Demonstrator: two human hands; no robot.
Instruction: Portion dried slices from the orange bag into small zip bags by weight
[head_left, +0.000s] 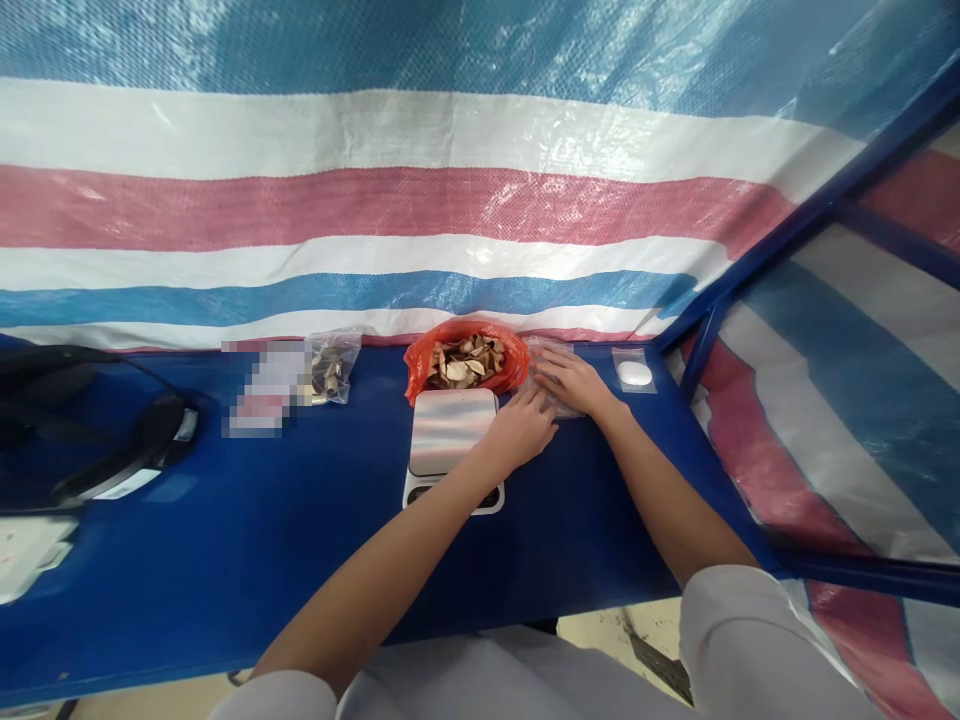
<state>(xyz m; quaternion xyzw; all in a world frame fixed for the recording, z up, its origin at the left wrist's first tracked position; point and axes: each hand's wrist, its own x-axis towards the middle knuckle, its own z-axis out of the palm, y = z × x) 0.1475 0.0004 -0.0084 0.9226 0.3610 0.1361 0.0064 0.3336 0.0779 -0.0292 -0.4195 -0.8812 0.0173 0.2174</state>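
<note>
A clear, crinkled plastic bag [564,408] lies beyond and right of the mirror-topped kitchen scale [452,432]. The left hand [523,428] and right hand [574,380] rest on it, fingers bent; I cannot tell whether either pinches the film. Directly behind the scale, a thin red plastic bag [420,362] holds curled brown dried slices [466,362]; well right of it, a flat clear sachet [634,385] shows a smooth white oval.

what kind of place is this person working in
Probably a makeshift work booth: striped plastic sheeting stands behind and to the right of a blue table, with a scale and a red bag of dry-looking pieces on it.
</note>
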